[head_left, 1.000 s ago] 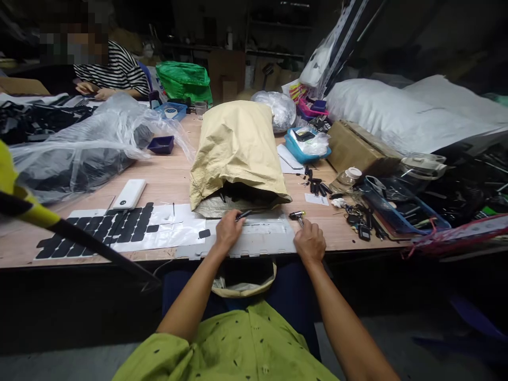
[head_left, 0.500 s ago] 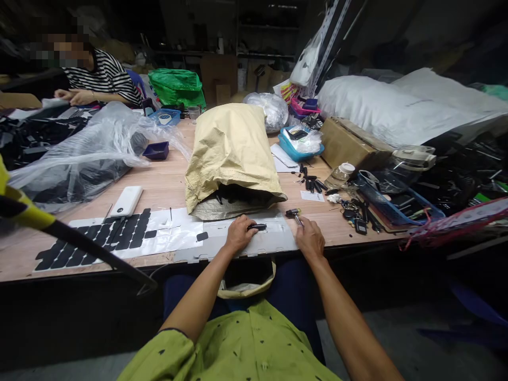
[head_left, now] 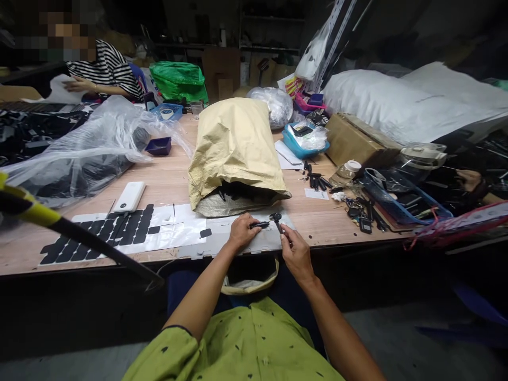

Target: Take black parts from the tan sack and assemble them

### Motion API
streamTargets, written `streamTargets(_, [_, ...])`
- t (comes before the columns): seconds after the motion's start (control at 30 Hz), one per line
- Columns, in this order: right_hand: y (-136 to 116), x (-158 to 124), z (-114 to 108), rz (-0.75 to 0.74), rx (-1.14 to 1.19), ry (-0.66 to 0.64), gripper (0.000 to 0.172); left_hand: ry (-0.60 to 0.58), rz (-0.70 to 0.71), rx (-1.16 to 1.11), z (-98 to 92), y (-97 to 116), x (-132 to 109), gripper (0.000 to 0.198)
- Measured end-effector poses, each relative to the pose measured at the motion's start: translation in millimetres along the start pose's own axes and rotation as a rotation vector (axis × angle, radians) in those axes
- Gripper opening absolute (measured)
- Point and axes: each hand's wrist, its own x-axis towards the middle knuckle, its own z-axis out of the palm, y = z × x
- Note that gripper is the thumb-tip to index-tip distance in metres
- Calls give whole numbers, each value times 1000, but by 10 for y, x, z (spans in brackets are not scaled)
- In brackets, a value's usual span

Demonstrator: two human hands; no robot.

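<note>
Left hand (head_left: 241, 232) pinches a slim black plastic part (head_left: 260, 225) flat on the grey sheet (head_left: 238, 239) at the wooden counter (head_left: 174, 180) edge. Right hand (head_left: 296, 254) grips a small black hammer (head_left: 277, 219), head just beside the part; no strike landed yet, I'd say. Open tan sack (head_left: 236, 148) behind.

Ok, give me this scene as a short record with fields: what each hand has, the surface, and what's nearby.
left hand: pins a small black part on the grey tray
right hand: grips a small hammer, head just right of the part
surface: wooden table
behind hands: tan sack, open end facing the person
left of hands: white sheet of black pads, white power bank
far left: another person in a striped sleeve
</note>
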Motion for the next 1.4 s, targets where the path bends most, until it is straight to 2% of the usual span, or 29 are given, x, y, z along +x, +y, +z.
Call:
streamTargets(0.2, [46, 16, 52, 17, -1, -32, 34, -17, -9, 5, 3, -5, 17, 19])
streamTargets(0.37, [-33, 10, 46, -5, -1, -3, 35, -34, -15, -2, 8, -15, 27, 21])
streamTargets(0.5, [-82, -37, 129, -38, 11, -69, 36, -28, -4, -8, 21, -21, 28, 20])
streamTargets(0.6, [-19, -44, 159, -36, -5, -93, 35, -24, 0, -18, 32, -27, 28, 20])
streamTargets(0.73, [223, 66, 5, 16, -158, -30, 35, -27, -8, -23, 30, -20, 29, 20])
streamTargets(0.87, [558, 260, -215, 149, -451, 22, 32, -19, -23, -16, 24, -4, 26, 19])
streamTargets(1.0, [766, 388, -240, 197, -643, 53, 32, -5, -17, -9, 36, -4, 10, 19])
streamTargets(1.2, [729, 413, -103, 160, -784, 134, 32, -31, -10, 7, 15, -7, 31, 18])
streamTargets(1.3, [686, 427, -94, 171, -818, 118, 32, -98, 28, 12, -53, -2, 47, 16])
streamTargets(1.4, [668, 438, -102, 183, -832, 109, 32, -178, 113, 5, -133, -15, -66, 15])
